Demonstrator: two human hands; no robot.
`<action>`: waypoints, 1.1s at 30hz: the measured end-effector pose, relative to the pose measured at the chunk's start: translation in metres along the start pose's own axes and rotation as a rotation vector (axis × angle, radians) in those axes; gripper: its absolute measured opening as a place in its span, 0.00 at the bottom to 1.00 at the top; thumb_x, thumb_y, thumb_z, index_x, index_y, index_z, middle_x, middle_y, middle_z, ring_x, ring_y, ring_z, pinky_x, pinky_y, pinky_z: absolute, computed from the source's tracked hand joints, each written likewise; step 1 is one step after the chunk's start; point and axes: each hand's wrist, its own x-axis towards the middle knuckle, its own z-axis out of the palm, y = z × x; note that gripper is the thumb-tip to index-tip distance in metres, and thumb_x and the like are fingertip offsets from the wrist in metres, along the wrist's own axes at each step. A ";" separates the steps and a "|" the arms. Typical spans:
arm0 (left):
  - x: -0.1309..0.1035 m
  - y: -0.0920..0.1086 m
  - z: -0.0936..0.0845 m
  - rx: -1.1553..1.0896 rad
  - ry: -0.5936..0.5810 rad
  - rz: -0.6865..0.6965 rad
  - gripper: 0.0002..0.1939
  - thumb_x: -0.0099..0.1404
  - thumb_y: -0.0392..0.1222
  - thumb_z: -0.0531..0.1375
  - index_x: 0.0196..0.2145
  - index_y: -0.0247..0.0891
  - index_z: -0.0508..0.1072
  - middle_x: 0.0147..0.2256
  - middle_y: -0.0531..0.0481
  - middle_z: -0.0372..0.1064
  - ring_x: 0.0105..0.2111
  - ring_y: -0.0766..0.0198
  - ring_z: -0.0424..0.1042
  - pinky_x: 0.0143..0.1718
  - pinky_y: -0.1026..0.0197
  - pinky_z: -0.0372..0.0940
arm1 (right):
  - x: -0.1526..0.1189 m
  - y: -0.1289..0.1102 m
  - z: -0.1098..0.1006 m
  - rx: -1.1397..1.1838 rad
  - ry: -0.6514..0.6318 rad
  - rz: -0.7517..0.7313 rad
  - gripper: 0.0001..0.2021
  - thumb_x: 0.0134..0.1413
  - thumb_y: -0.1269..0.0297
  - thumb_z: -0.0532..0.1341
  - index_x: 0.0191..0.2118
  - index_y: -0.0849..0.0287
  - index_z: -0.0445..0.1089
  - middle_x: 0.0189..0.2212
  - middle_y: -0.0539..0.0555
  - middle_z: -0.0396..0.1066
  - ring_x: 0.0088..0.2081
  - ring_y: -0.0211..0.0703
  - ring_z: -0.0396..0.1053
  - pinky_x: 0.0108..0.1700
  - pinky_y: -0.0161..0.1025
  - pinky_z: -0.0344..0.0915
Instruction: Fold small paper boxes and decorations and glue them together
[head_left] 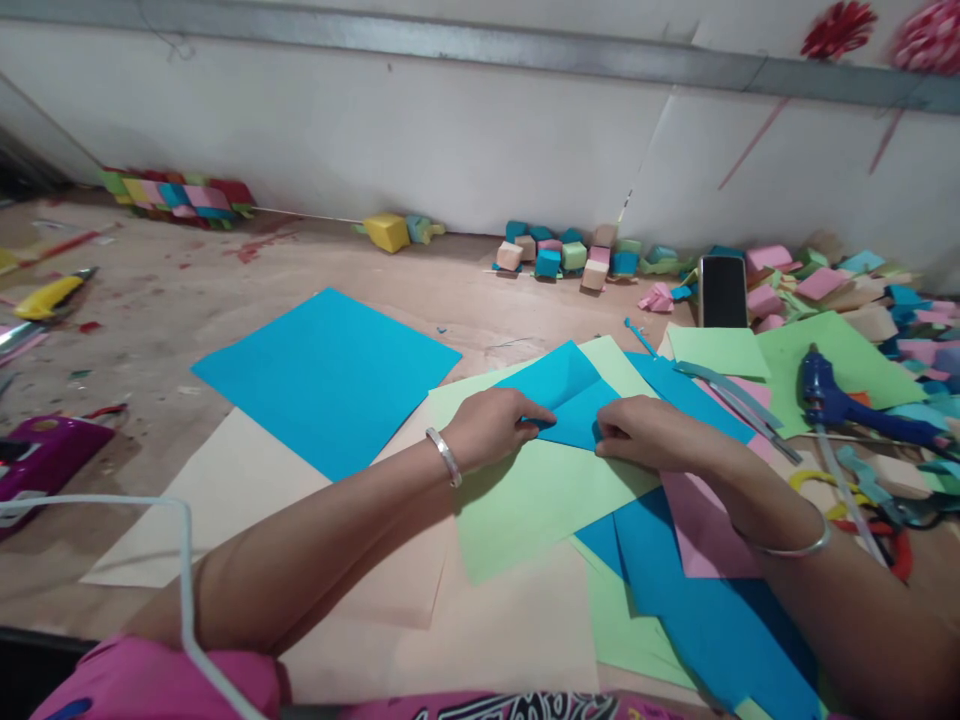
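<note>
A small blue paper (574,390) with a crease lies on a light green sheet (547,500). My left hand (491,428) is at its left side, the index finger stretched along the paper and the other fingers curled at its edge. At the paper's lower right corner my right hand (649,430) is closed, thumb and fingers pinching the edge. Left of my hands lies a flat blue square sheet (330,380). Under and around the green sheet are peach sheets (517,620), more blue paper (705,610) and a pink sheet (709,530).
On the right are a blue glue gun (840,400), a phone (723,290), scissors (892,540) and piled paper pieces (825,285). Small paper cubes (574,255) line the wall. A yellow cutter (52,297) and a purple tool (56,455) lie at the left.
</note>
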 end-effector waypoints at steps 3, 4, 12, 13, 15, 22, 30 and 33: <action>0.000 -0.001 0.001 0.003 0.011 0.018 0.15 0.64 0.43 0.57 0.48 0.52 0.76 0.44 0.52 0.76 0.40 0.58 0.72 0.35 0.62 0.62 | -0.005 0.002 -0.002 0.033 -0.024 -0.038 0.06 0.53 0.66 0.58 0.27 0.57 0.68 0.26 0.50 0.70 0.27 0.37 0.62 0.26 0.34 0.47; 0.000 -0.002 0.001 0.005 0.014 0.023 0.15 0.64 0.43 0.57 0.48 0.52 0.76 0.43 0.52 0.76 0.40 0.58 0.72 0.35 0.62 0.61 | -0.007 0.002 -0.002 0.034 -0.017 -0.049 0.05 0.52 0.69 0.57 0.27 0.57 0.67 0.26 0.49 0.69 0.27 0.36 0.61 0.26 0.34 0.47; 0.001 -0.001 -0.001 0.000 -0.021 0.028 0.15 0.64 0.43 0.57 0.47 0.51 0.76 0.42 0.51 0.77 0.40 0.58 0.72 0.38 0.61 0.63 | -0.006 -0.019 0.009 -0.050 0.228 -0.346 0.19 0.57 0.75 0.52 0.50 0.51 0.70 0.36 0.55 0.65 0.38 0.42 0.60 0.33 0.36 0.49; 0.002 -0.001 -0.001 -0.003 -0.020 0.039 0.15 0.64 0.43 0.57 0.47 0.51 0.76 0.43 0.51 0.77 0.41 0.58 0.72 0.38 0.61 0.63 | -0.003 -0.022 0.012 -0.073 0.227 -0.362 0.21 0.58 0.75 0.52 0.53 0.49 0.69 0.35 0.55 0.64 0.37 0.43 0.59 0.33 0.36 0.48; 0.002 -0.002 -0.001 -0.011 -0.016 0.061 0.15 0.64 0.44 0.57 0.47 0.51 0.76 0.44 0.52 0.76 0.42 0.59 0.72 0.39 0.61 0.63 | 0.002 -0.023 0.017 -0.103 0.209 -0.380 0.24 0.58 0.75 0.52 0.56 0.47 0.67 0.34 0.55 0.63 0.36 0.43 0.59 0.32 0.37 0.47; 0.002 -0.006 0.003 -0.014 -0.012 0.040 0.15 0.64 0.43 0.57 0.47 0.53 0.76 0.41 0.54 0.77 0.39 0.59 0.73 0.34 0.62 0.62 | -0.006 -0.010 0.007 -0.076 0.070 -0.322 0.20 0.60 0.72 0.51 0.51 0.50 0.73 0.31 0.54 0.66 0.32 0.40 0.61 0.30 0.36 0.48; -0.001 0.002 0.000 -0.006 0.025 0.018 0.13 0.65 0.48 0.57 0.44 0.52 0.78 0.41 0.54 0.77 0.39 0.60 0.72 0.33 0.62 0.60 | -0.022 0.000 -0.013 0.014 -0.075 -0.181 0.19 0.63 0.57 0.51 0.32 0.58 0.77 0.24 0.52 0.68 0.26 0.36 0.59 0.29 0.36 0.47; -0.003 0.009 0.003 0.019 0.096 -0.032 0.13 0.64 0.54 0.58 0.41 0.52 0.79 0.39 0.53 0.77 0.38 0.59 0.72 0.30 0.62 0.58 | -0.023 0.000 -0.013 0.032 -0.072 -0.177 0.21 0.64 0.56 0.50 0.29 0.59 0.76 0.22 0.52 0.67 0.25 0.35 0.57 0.29 0.36 0.47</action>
